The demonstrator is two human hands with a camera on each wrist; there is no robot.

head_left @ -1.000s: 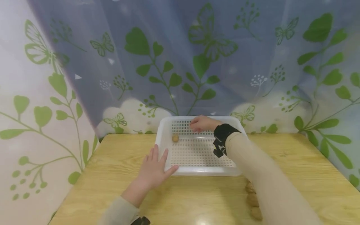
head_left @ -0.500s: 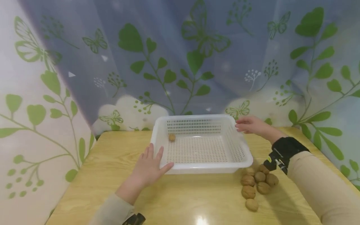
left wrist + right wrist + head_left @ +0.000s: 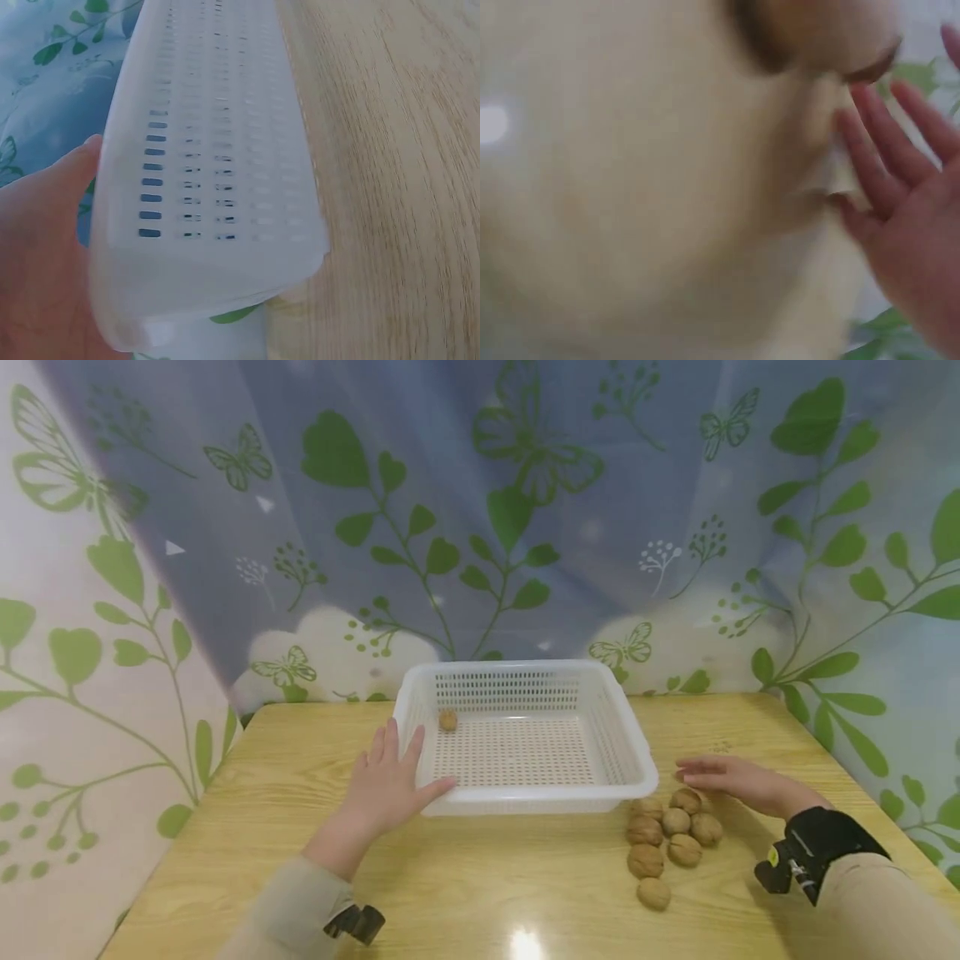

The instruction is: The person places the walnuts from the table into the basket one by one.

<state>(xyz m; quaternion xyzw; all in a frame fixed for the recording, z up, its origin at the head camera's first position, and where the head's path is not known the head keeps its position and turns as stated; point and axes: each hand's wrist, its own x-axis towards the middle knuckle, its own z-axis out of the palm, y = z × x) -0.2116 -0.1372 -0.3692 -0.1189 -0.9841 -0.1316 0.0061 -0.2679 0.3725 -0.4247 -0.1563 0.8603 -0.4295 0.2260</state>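
Observation:
A white perforated plastic basket (image 3: 525, 793) stands on the table, with one walnut (image 3: 447, 720) in its far left corner. My left hand (image 3: 386, 789) rests on the basket's left rim, fingers spread; the left wrist view shows the slotted side wall (image 3: 202, 277) beside that hand (image 3: 45, 255). Right of the basket, several walnuts (image 3: 684, 850) lie in a loose cluster near its front right corner. Just behind and to the right of them is my right hand (image 3: 742, 783), fingers extended and holding nothing. In the blurred right wrist view, its fingers (image 3: 881, 154) are apart, close to a walnut (image 3: 832, 34).
The light wooden table (image 3: 300, 752) runs back to a curtain (image 3: 420, 568) printed with green leaves and butterflies. Bare wood shows in front of the basket. Wrist cameras (image 3: 783, 868) are strapped to both wrists.
My right hand has moved out of the basket, across its right rim, and down to the walnut cluster. The left hand has stayed at the left rim. The view has shifted slightly.

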